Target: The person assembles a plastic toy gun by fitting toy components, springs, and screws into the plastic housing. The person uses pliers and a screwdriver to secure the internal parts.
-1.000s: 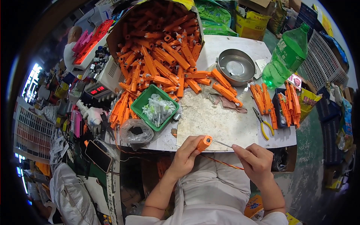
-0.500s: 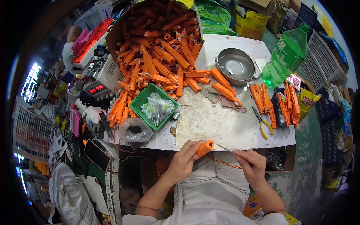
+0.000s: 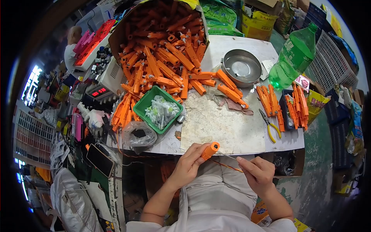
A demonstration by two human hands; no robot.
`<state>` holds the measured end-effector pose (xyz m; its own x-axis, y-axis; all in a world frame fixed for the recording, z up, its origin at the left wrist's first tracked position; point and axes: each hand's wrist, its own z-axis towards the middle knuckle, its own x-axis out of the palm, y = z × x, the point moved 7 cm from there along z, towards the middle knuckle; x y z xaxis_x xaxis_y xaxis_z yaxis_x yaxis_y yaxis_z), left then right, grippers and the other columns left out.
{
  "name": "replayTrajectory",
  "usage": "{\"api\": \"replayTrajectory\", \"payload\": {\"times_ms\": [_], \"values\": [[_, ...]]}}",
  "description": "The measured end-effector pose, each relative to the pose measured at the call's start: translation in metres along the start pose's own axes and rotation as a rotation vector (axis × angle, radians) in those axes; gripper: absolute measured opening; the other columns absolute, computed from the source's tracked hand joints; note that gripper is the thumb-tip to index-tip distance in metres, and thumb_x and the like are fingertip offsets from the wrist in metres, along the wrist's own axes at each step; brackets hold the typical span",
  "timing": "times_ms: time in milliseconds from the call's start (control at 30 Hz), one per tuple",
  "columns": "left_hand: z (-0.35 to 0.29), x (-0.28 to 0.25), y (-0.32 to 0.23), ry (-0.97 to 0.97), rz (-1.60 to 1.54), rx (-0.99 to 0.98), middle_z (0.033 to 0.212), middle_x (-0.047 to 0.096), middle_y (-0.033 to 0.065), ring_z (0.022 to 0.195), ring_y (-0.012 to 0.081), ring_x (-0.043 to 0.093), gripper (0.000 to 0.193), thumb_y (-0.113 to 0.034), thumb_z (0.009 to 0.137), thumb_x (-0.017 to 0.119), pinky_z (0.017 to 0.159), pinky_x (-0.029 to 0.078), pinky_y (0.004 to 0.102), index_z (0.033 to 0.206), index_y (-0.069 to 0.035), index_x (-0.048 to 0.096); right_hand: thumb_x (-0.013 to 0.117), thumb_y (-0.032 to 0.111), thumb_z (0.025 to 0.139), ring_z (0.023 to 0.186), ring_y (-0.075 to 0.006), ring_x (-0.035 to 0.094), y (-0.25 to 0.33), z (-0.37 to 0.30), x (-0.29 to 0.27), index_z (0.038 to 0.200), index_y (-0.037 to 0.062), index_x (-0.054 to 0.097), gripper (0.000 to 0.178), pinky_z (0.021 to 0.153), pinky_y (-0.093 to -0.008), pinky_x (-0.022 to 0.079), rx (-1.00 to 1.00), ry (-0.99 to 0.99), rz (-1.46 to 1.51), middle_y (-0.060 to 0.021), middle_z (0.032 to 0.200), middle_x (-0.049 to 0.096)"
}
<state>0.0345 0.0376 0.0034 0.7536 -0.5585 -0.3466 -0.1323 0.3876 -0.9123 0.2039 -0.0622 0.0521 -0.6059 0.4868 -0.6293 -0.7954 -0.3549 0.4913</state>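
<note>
My left hand (image 3: 188, 165) is closed around an orange plastic housing (image 3: 209, 152), its dark-holed end facing up, just in front of the table's near edge. In my right hand (image 3: 259, 173) a thin metal rod (image 3: 227, 155) is pinched between thumb and fingers. The rod's far end lies close to the housing's right side; whether they touch I cannot tell. Its handle, if it has one, is hidden in my fingers. A twisted wire (image 3: 228, 166) runs below the rod from the housing toward my right hand.
A large heap of orange housings (image 3: 166, 58) spills from a box at the back. Nearby are a green tray (image 3: 142, 110) of small white parts, a metal bowl (image 3: 242, 67), yellow-handled pliers (image 3: 273, 131), a green bottle (image 3: 291, 56) and a phone (image 3: 101, 157).
The rod's tip has moved slightly left and down beside the housing. My left hand and the housing have shifted a little up and left. My right hand's fingers have shifted slightly.
</note>
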Motion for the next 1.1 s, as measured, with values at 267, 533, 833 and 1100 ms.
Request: {"api": "replayTrajectory", "payload": {"times_ms": [267,533,833,1100], "values": [[0.003,-0.006,-0.008,0.000,0.078,-0.005,0.105,0.055,0.0140,0.088,0.0253,0.057,0.037,-0.003,0.089,0.052,0.080,0.045,0.0286,0.126,0.000,0.051,0.070,0.000,0.071,0.046,-0.0141,0.047,0.008,-0.005,0.001,0.107,0.0118,0.069,0.038,0.041,-0.0257,0.036,-0.102,0.001,-0.138,-0.0020,0.059,0.049],[0.003,-0.009,-0.014,0.046,0.142,-0.040,0.103,0.055,0.0146,0.090,0.0257,0.057,0.037,-0.007,0.091,0.051,0.079,0.045,0.0280,0.127,0.001,0.050,0.066,0.005,0.081,0.054,-0.0145,0.054,-0.020,-0.004,0.011,0.105,0.0041,0.068,0.024,0.051,-0.0241,0.043,0.407,0.162,0.315,-0.0060,0.067,0.058],[-0.005,0.016,0.022,0.114,-0.532,-0.392,0.105,0.047,0.0061,0.094,0.0157,0.059,0.046,-0.012,0.093,0.054,0.080,0.049,0.0258,0.133,0.005,0.040,0.064,0.008,0.085,0.068,-0.0148,0.061,-0.021,-0.003,0.014,0.109,0.0035,0.065,0.024,0.062,-0.0250,0.047,0.546,0.390,0.413,-0.0115,0.084,0.066],[0.002,0.024,0.020,0.088,-0.641,-0.431,0.099,0.042,0.0027,0.091,0.0097,0.056,0.058,-0.006,0.087,0.064,0.078,0.048,0.0216,0.136,0.005,0.037,0.062,0.008,0.087,0.060,-0.0150,0.057,-0.017,-0.001,0.010,0.109,0.0032,0.065,0.023,0.055,-0.0257,0.044,0.450,0.320,0.432,-0.0115,0.075,0.064]]}}
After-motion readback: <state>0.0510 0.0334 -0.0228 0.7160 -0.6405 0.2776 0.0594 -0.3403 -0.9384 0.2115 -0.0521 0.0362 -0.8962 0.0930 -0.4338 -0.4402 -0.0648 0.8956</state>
